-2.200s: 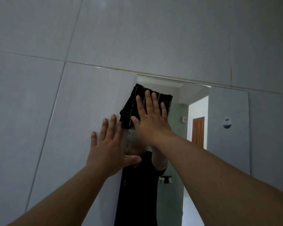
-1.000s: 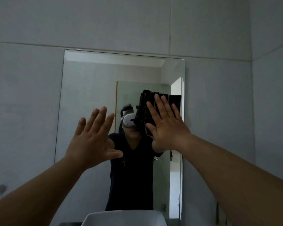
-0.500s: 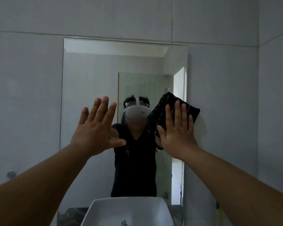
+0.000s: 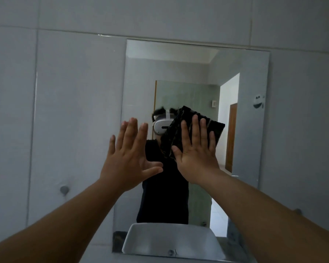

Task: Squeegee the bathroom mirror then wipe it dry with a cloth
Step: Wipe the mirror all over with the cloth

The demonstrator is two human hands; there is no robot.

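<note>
The right hand (image 4: 196, 156), fingers spread flat, presses a dark folded cloth (image 4: 194, 133) on the rectangular frameless wall mirror (image 4: 179, 69), near its middle. The left hand (image 4: 127, 160) is spread wide beside it, holding nothing.

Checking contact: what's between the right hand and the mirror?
In the head view, a dark folded cloth lies between the right hand and the mirror, pressed flat under the palm.

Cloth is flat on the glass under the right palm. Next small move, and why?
Probably slide the right hand and dark cloth toward the mirror's right edge. The cloth sits mid-glass and the strip to its right is uncovered. The left hand is open, holding nothing.
</note>
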